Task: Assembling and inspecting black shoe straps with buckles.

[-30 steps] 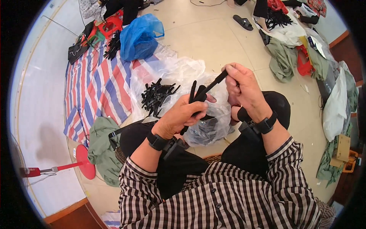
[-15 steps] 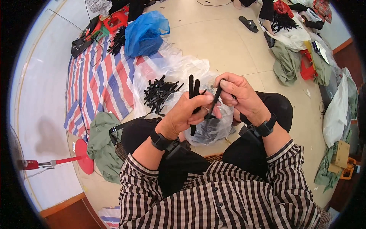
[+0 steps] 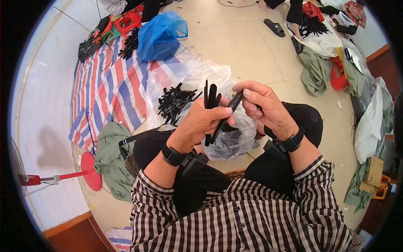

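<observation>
Around mid-frame, your right hand [image 3: 263, 103] kinda pinches that black strip [image 3: 236, 102], slanting down-left to your left hand [image 3: 199, 120], clutching other strips [image 3: 213, 93].

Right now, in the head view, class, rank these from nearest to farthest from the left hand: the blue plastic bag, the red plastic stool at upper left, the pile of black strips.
1. Pile of black strips: just ahead of the left hand, slightly left.
2. Blue plastic bag: farther ahead, also left.
3. Red plastic stool: beyond the bag, toward upper left.
</observation>
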